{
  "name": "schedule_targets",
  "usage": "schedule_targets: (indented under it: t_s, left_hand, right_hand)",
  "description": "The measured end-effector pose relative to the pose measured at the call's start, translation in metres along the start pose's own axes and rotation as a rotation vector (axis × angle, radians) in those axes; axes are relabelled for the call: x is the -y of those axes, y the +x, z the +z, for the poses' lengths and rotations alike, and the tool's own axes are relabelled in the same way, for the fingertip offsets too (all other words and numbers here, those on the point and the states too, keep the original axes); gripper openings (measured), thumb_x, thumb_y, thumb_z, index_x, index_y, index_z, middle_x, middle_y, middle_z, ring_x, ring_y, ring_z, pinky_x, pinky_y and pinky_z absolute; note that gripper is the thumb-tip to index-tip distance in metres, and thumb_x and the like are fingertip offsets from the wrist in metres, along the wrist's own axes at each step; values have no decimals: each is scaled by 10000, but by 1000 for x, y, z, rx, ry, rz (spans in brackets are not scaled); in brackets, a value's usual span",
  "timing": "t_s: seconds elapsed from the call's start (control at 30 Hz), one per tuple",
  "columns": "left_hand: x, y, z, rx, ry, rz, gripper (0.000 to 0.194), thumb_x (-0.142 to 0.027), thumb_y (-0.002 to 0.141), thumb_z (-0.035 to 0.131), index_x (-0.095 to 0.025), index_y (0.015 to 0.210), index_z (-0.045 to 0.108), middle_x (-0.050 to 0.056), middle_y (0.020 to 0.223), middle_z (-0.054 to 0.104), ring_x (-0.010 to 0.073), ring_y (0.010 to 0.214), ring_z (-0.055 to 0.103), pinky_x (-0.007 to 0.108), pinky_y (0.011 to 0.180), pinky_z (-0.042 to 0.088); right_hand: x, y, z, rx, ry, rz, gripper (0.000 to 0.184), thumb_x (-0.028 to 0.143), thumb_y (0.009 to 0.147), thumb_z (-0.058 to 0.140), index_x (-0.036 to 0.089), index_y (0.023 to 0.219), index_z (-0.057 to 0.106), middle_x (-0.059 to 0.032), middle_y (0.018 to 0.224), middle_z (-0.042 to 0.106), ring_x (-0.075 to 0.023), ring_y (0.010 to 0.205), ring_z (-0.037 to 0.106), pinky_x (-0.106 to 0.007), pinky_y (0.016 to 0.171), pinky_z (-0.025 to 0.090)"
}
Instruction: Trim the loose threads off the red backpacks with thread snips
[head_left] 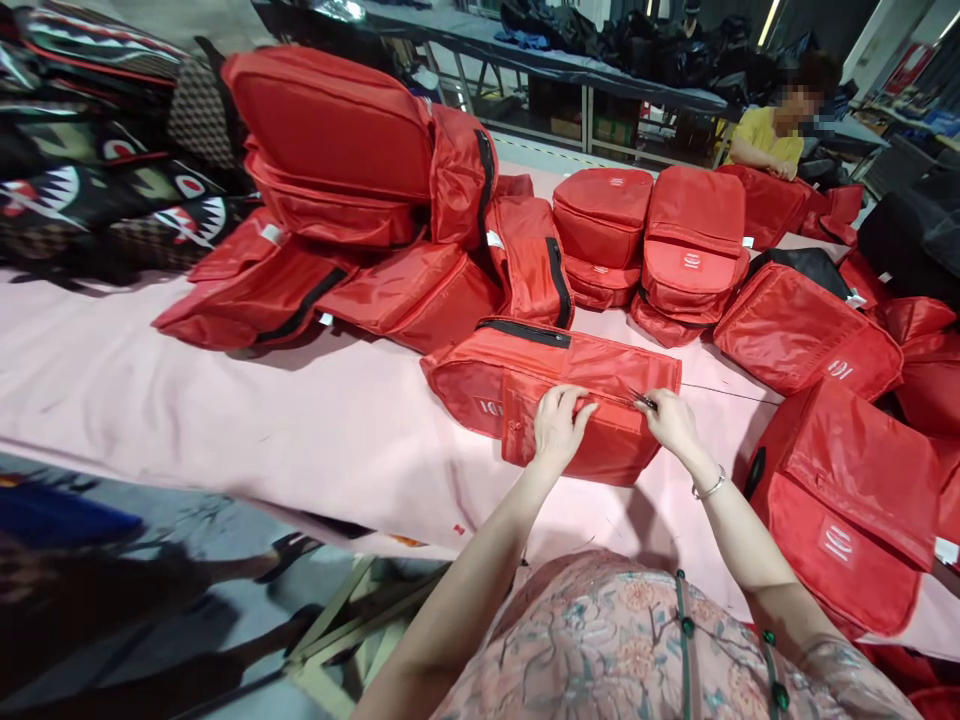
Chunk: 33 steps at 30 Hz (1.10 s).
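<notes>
A red bag (pixel 611 455) with a white logo and a black zipper lies on its side on the pink-covered table (pixel 360 430) in front of me. My left hand (pixel 559 428) pinches the fabric along the bag's upper seam, thumb and fingers closed on it. At the bag's right end, my right hand (pixel 672 422) grips small dark thread snips (pixel 643 401), their tips pointing left at the seam. The handle is mostly hidden in my fingers. A dark thread runs over the table to the right of the bag.
More red bags (pixel 337 130) are piled at the back left, with others standing at the back and right (pixel 840 520). Dark patterned bags (pixel 112 190) are stacked far left. A person in yellow (pixel 765 140) works across the table. A wooden frame (pixel 337 640) stands below the front edge.
</notes>
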<state>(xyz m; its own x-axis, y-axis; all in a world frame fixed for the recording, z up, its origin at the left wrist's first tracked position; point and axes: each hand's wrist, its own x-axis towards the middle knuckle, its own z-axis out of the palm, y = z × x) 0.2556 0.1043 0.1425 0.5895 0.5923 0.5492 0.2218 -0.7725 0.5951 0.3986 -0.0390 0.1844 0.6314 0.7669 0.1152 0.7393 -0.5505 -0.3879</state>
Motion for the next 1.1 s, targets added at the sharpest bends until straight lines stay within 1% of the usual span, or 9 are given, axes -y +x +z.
schedule_targets:
  t_s: [0.13, 0.23, 0.3, 0.33, 0.43, 0.53, 0.63, 0.9, 1.1]
  left_hand:
    - [-6, 2, 0, 1, 36, -32, 208, -370, 839, 547, -209, 914, 656, 65, 913, 626, 203, 885, 566, 312, 831, 434]
    - [-6, 6, 6, 4, 75, -45, 191, -312, 860, 509, -214, 891, 670, 62, 880, 645, 203, 847, 572, 314, 811, 422]
    - [-5, 8, 9, 1, 83, -46, 192, -286, 862, 498, -214, 871, 675, 61, 871, 655, 204, 833, 574, 314, 799, 417]
    - [-4, 9, 10, 0, 78, -46, 189, -283, 859, 501, -214, 863, 676, 59, 872, 660, 205, 831, 575, 313, 794, 415]
    - [-2, 9, 10, 6, 37, -42, 172, -284, 849, 516, -221, 841, 676, 46, 868, 671, 198, 818, 578, 308, 781, 414]
    - [-2, 9, 9, 16, -3, -49, 157, -291, 840, 531, -229, 821, 675, 33, 859, 679, 191, 809, 584, 309, 781, 412]
    - [-4, 10, 8, 29, -43, -73, 152, -297, 833, 540, -232, 801, 674, 26, 855, 684, 186, 804, 590, 310, 793, 411]
    - [-9, 11, 7, 31, -85, -108, 149, -302, 824, 553, -231, 768, 670, 17, 837, 690, 183, 784, 589, 312, 775, 407]
    - [-8, 10, 8, 29, -81, -125, 138, -300, 819, 562, -231, 771, 672, 20, 834, 689, 184, 785, 589, 315, 779, 405]
  right_hand:
    - [-1, -4, -4, 28, 30, -41, 144, 315, 876, 529, 189, 848, 593, -50, 802, 605, -164, 699, 566, -251, 620, 381]
    - [0, -3, -9, -20, 45, -75, 223, 339, 867, 541, 174, 1017, 557, -77, 932, 605, -188, 805, 575, -268, 667, 403]
    - [4, -1, -12, -72, 18, -112, 295, 323, 883, 517, 156, 1126, 512, -105, 1025, 590, -202, 867, 566, -281, 696, 400]
    - [7, 0, -13, -96, -15, -142, 290, 299, 896, 495, 150, 1145, 505, -113, 1044, 585, -205, 883, 559, -286, 708, 390]
    - [14, 3, -17, -123, -168, -266, 217, 211, 928, 420, 155, 1084, 561, -106, 991, 602, -203, 872, 537, -300, 720, 337]
    - [19, 6, -19, -106, -291, -377, 238, 202, 946, 378, 165, 1009, 605, -89, 896, 617, -197, 819, 512, -309, 691, 280]
    - [20, 7, -19, -96, -340, -457, 255, 198, 954, 360, 171, 1019, 605, -79, 882, 620, -195, 808, 489, -311, 683, 251]
    - [24, 11, -15, -76, -430, -532, 275, 142, 951, 332, 166, 989, 604, -86, 923, 607, -192, 797, 463, -332, 707, 240]
    - [29, 14, -17, -75, -512, -604, 289, 114, 943, 315, 166, 965, 599, -84, 883, 594, -195, 773, 456, -333, 691, 242]
